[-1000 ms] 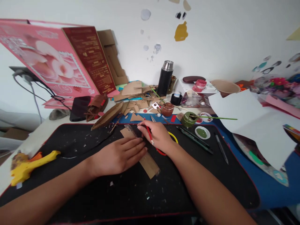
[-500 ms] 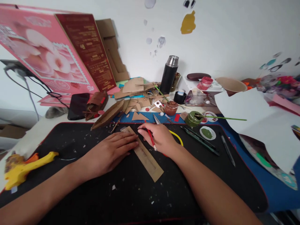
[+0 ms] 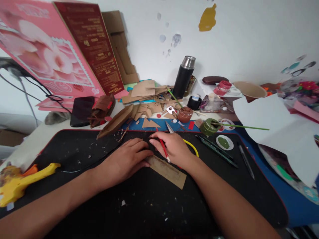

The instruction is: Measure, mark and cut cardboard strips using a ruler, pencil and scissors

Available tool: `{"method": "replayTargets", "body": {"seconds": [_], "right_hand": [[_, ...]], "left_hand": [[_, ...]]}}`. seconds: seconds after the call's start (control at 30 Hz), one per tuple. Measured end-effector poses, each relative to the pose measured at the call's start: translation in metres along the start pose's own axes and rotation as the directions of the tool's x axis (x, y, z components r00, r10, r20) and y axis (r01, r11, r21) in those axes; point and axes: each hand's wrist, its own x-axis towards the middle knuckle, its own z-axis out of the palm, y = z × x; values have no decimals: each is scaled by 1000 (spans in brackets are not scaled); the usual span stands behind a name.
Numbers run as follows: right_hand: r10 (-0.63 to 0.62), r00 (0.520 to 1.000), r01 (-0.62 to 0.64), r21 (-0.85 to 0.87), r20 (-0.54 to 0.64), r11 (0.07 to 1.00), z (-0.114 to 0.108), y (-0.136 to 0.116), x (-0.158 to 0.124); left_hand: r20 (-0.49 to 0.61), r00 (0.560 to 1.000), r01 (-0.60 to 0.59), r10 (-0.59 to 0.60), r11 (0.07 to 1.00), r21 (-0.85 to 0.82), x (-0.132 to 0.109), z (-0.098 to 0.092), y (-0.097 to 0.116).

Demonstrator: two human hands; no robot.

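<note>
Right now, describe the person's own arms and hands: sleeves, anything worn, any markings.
Both arms are bare: the left forearm and right forearm show no sleeve up to the picture's edge. The left hand and right hand wear no gloves. No watch, bracelet or ring shows, and no tattoos or markings. Nails are too small to judge.

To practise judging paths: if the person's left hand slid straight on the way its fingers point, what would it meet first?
Probably the right hand, which holds the red pencil; the left hand points its fingertips at it from close by.
</note>
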Motion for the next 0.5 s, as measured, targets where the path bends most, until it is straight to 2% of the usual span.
{"method": "replayTargets", "body": {"seconds": [0.17,0.27,0.37,0.43,0.5], "right_hand": [[0,1000,0,-21,2,1000,1,1,0],[-1,1000,1,-22,3,1000,1,1,0],[33,999,-33,-40,15,999,1,0,1],[56,998,-55,-50,23,997,1,1,1],[66,998,-65,-54,25,996,3,2,2]], "left_hand": [[-65,992,-107,109,994,35,0,-9,-2],[-122,989,-91,87,996,-22,-1,-22,3],[-67,995,53,-75,958,-282,-4,-36,13],[48,975,213,-217,855,-473,-8,-43,20],[159,931,355,-329,717,-600,-13,-47,27]]}}
